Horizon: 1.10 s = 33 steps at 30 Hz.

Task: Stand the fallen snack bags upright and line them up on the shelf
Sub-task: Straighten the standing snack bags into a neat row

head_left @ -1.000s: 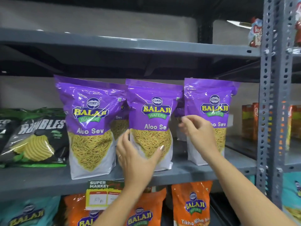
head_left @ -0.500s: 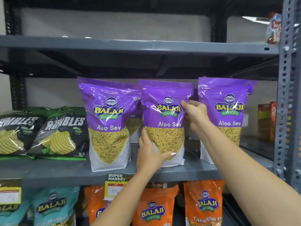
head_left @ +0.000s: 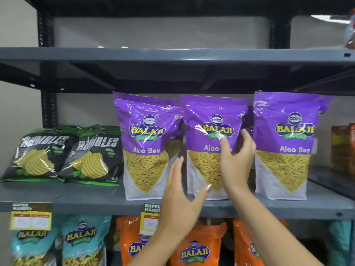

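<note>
Purple Aloo Sev bags stand upright along the front of the grey shelf [head_left: 317,205]: a left bag [head_left: 148,146], a middle bag [head_left: 209,131] and a right bag [head_left: 284,146], with at least one more purple bag tucked behind in the gap between left and middle. Half a second ago the right hand [head_left: 235,160] was reaching into the gap behind the middle bag near its top edge; now it lies across that bag's right front, fingers spread and curled round its side, steadying it but not gripping it tightly. The left hand [head_left: 180,200], which had been cupped against the bag's lower left corner, has drawn back and hangs open, palm toward the bag, fingertips apart from it or barely touching; which, I cannot tell. My reading is that the middle bag has just been squared up and is close to being let go. It overlaps the left bag slightly, while a wider gap separates it from the right one, so the spacing looks uneven.
</note>
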Tool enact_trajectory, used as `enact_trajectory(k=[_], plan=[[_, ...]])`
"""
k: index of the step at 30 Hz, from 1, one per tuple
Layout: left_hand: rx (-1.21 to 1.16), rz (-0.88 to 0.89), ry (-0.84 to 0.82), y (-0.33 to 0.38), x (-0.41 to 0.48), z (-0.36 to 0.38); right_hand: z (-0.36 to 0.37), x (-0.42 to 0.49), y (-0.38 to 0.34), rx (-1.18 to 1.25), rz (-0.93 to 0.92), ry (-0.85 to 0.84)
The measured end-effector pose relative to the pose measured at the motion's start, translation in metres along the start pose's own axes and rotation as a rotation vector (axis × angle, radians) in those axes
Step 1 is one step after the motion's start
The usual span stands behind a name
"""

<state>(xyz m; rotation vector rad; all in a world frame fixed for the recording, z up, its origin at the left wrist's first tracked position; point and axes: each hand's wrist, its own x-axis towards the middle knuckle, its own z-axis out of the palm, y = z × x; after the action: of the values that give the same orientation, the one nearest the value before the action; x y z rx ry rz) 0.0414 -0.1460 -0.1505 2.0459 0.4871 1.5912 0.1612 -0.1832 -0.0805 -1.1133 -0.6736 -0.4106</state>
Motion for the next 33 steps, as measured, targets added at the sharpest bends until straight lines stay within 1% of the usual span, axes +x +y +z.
enact_trajectory(k=[1,2,4,5,6,8,9,10,12,13,15,19,22,27,33], plan=[[0.002,0.044,0.09,-0.002,-0.004,-0.018,0.002,-0.007,-0.007,0.03,-0.078,0.021],[0.035,0.092,0.196,-0.007,-0.005,-0.036,0.006,-0.01,-0.016,0.065,-0.104,-0.019],[0.15,0.133,0.364,-0.026,0.002,-0.066,0.027,-0.008,-0.03,0.121,-0.051,-0.19],[0.194,0.093,0.39,-0.036,0.01,-0.078,0.04,-0.005,-0.034,0.143,0.013,-0.289],[0.219,0.015,0.383,-0.046,0.019,-0.085,0.053,-0.003,-0.038,0.142,0.1,-0.383],[0.213,-0.151,0.284,-0.061,0.036,-0.097,0.079,-0.003,-0.045,0.144,0.287,-0.567],[0.177,-0.214,0.21,-0.069,0.045,-0.097,0.088,-0.005,-0.046,0.175,0.376,-0.627],[0.149,-0.265,0.134,-0.074,0.052,-0.098,0.098,-0.007,-0.047,0.219,0.459,-0.652],[0.096,-0.327,0.002,-0.083,0.061,-0.097,0.111,-0.007,-0.043,0.318,0.606,-0.62],[0.078,-0.336,-0.043,-0.088,0.064,-0.096,0.116,-0.008,-0.042,0.377,0.635,-0.59],[0.072,-0.33,-0.092,-0.095,0.067,-0.094,0.127,-0.006,-0.038,0.44,0.618,-0.511],[0.024,-0.288,-0.107,-0.104,0.069,-0.096,0.14,0.001,-0.041,0.397,0.566,-0.444],[0.021,-0.278,-0.106,-0.106,0.068,-0.097,0.142,0.005,-0.048,0.366,0.521,-0.459],[-0.012,-0.253,-0.109,-0.111,0.067,-0.098,0.144,0.007,-0.054,0.366,0.48,-0.417],[-0.044,-0.25,-0.146,-0.112,0.073,-0.096,0.146,0.006,-0.049,0.352,0.437,-0.408]])
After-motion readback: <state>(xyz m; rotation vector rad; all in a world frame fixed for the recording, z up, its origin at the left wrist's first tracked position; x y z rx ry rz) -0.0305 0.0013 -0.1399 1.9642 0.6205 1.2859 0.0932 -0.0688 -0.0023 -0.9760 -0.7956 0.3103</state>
